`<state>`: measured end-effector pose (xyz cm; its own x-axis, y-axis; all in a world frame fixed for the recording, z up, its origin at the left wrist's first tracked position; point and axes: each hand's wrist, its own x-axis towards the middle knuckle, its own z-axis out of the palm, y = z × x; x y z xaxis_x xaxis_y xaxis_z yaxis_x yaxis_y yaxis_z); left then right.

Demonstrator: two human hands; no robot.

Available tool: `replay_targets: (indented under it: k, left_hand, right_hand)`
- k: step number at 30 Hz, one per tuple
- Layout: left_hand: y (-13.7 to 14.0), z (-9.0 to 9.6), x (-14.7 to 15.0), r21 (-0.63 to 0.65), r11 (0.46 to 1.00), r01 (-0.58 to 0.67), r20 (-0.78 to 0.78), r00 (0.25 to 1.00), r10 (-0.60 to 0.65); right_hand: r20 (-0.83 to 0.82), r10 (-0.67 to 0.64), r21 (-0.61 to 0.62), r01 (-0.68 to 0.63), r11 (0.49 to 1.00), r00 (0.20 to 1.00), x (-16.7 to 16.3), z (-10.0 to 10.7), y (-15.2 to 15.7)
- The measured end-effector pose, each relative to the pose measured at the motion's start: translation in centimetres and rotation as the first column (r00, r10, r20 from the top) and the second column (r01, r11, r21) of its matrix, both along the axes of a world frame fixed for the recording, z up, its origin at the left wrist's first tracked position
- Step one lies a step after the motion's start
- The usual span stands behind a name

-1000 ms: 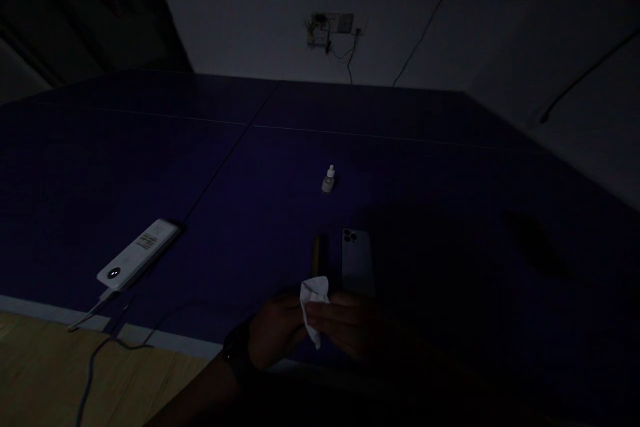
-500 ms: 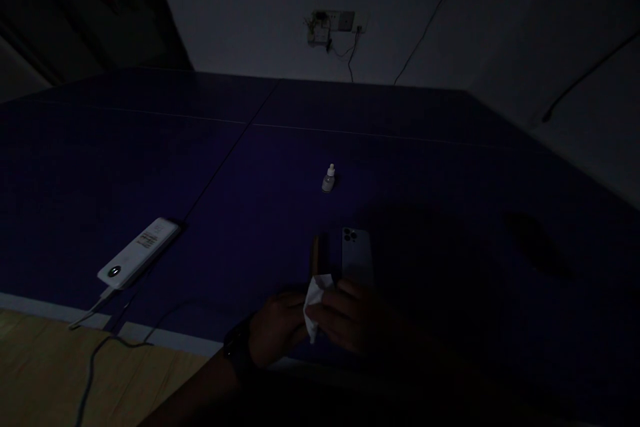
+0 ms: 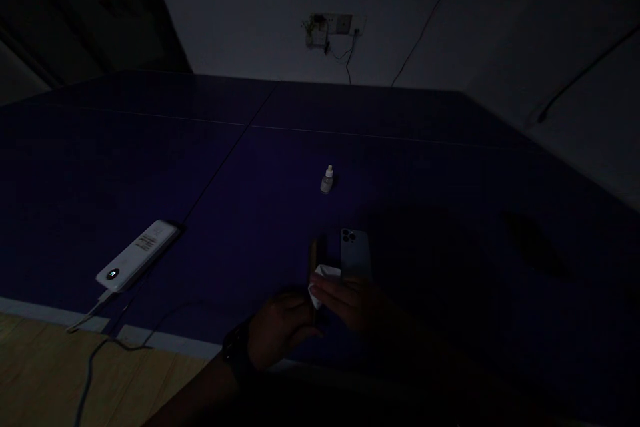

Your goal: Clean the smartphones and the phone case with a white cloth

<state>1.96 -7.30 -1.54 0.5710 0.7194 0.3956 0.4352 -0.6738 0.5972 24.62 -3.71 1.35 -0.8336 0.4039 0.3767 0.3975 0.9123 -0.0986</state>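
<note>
The room is very dim. My left hand (image 3: 280, 328), with a dark watch (image 3: 235, 343) on its wrist, is closed at the near end of a narrow brown-edged object (image 3: 313, 252) whose kind I cannot make out. A folded white tissue (image 3: 329, 271) is pinched in my right hand (image 3: 345, 300), which presses it against that object. Just right of it lies a blue-grey phone (image 3: 355, 253), camera side up, its lower end hidden by my right hand. Farther off, a small dropper bottle (image 3: 327, 181) with a white top stands upright.
A white power bank (image 3: 137, 257) with a lit display lies at the left, a cable (image 3: 90, 370) running near it over the table's front edge. Some dark flat thing (image 3: 533, 243) is at the right. Wall sockets with cords (image 3: 333, 25) are behind the blue-purple table (image 3: 240, 180).
My right hand and the tissue have moved slightly up and away along the narrow object. The tissue's lower corner no longer hangs down. My left hand has barely moved.
</note>
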Motion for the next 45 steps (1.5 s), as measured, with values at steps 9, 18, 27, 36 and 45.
replay_targets:
  k: [9,18,27,36,45]
  left_hand:
    - [0.1,0.2,0.0,-0.004,1.0,0.013,-0.007,1.0,-0.013]
    - [-0.1,-0.2,0.1,0.047,0.999,0.005,-0.031,1.0,-0.004]
    - [-0.2,-0.6,0.0,0.039,0.999,0.013,-0.094,0.996,-0.009]
    - [-0.2,-0.2,0.0,0.019,1.0,0.005,-0.088,0.996,-0.003]
    - [-0.2,-0.2,0.2,0.005,1.0,0.011,-0.029,1.0,-0.01]
  right_hand:
    - [-0.038,0.003,-0.004,-0.003,1.0,0.999,-0.1,0.2,1.5]
    - [0.032,0.06,-0.079,-0.057,0.995,0.998,0.3,-0.8,0.4]
    - [0.028,0.087,-0.1,-0.084,0.991,0.996,0.3,-2.3,-0.6]
    - [0.021,-0.013,-0.063,0.014,0.998,1.0,0.1,-2.2,1.7]
    - [-0.056,0.022,-0.051,-0.025,0.998,0.998,-0.3,-1.4,1.1]
